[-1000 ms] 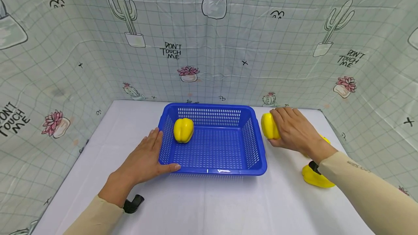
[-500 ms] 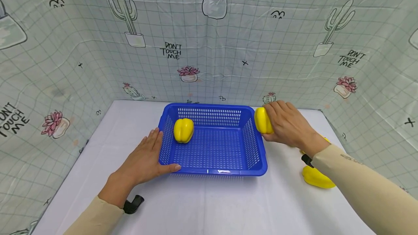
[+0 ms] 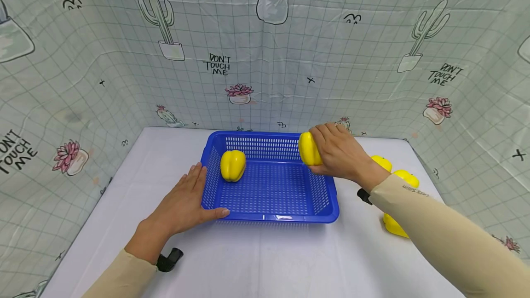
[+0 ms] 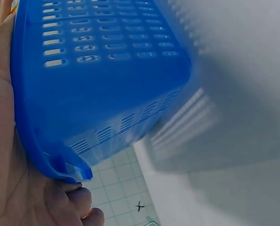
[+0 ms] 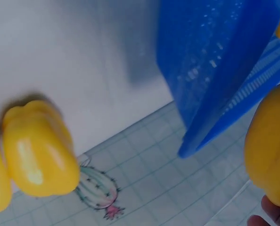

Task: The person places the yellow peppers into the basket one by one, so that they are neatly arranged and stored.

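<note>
A blue perforated basket stands on the table with one yellow bell pepper inside at its left. My left hand rests on the basket's left side and front left corner, fingers straight and thumb along the front rim; the left wrist view shows it against the basket. Over the basket's back right part, my right hand grips another yellow pepper from the right. In the right wrist view that held pepper is at the right edge, with fingertips beneath it.
To the right of the basket several yellow peppers lie on the white table: one at the back, one beside it and one nearer the front, partly behind the right forearm. A patterned cloth hangs behind.
My right hand has carried its pepper leftward, from outside the basket's right rim to above its inside. More of the peppers at the right has come into view. My left hand has stayed put.
</note>
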Motion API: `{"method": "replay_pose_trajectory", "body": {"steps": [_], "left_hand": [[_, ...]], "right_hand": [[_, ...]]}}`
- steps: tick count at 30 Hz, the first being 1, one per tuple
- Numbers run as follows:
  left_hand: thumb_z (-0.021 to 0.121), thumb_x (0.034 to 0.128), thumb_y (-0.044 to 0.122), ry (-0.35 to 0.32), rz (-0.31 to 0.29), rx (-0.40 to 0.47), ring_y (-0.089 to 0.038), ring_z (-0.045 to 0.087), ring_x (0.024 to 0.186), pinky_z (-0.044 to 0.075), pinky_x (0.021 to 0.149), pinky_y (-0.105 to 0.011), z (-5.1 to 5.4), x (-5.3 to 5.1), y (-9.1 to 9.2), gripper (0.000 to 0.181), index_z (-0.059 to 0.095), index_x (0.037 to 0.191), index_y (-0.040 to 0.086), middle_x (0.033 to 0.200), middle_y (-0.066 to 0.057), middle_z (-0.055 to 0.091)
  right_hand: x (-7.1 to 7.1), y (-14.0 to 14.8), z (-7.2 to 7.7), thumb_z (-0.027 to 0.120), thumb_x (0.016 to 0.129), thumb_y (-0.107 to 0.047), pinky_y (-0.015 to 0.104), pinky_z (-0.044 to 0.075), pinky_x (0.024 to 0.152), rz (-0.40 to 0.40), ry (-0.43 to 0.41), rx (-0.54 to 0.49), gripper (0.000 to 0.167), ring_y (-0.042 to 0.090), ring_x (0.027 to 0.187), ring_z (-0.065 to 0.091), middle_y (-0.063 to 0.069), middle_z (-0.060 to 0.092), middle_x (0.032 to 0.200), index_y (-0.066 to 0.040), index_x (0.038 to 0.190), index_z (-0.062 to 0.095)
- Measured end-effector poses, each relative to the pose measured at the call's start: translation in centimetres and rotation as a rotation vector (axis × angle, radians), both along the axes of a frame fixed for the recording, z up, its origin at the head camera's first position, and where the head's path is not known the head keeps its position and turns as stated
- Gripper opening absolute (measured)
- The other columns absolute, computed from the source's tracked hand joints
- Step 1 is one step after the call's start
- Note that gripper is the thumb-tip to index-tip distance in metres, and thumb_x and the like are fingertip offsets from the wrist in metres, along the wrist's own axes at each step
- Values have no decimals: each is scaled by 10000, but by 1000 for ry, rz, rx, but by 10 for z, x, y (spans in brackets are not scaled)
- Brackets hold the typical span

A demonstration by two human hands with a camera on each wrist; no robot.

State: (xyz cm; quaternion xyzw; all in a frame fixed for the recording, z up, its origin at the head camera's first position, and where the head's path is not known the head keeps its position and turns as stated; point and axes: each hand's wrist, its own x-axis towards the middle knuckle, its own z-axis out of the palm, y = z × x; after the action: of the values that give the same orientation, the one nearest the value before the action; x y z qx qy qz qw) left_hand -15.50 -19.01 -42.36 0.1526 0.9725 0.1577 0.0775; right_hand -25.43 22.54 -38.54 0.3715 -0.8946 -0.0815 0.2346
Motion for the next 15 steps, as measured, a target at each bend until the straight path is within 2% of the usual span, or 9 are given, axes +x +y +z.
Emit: {"method": "replay_pose_trajectory", "body": {"steps": [8, 15], "left_hand": [[635, 824, 856, -3, 5, 0, -457, 124, 1621, 142, 1316, -588, 1, 0, 0, 1343, 154, 1647, -90, 1743, -285, 91], [634, 823, 858, 2, 4, 1, -457, 128, 1621, 149, 1315, -588, 0, 0, 0, 1346, 154, 1645, -94, 1743, -287, 95]], "right_hand": [[-5, -38, -3, 760, 816, -601, 445, 537, 855, 1, -29, 26, 848, 360, 1067, 589, 181, 635, 1204, 32, 1331, 526], [-11, -67, -7, 770, 830, -558, 450, 567, 901, 6, -82, 7, 841, 367, 1108, 621, 197, 654, 1232, 43, 1361, 518]]}}
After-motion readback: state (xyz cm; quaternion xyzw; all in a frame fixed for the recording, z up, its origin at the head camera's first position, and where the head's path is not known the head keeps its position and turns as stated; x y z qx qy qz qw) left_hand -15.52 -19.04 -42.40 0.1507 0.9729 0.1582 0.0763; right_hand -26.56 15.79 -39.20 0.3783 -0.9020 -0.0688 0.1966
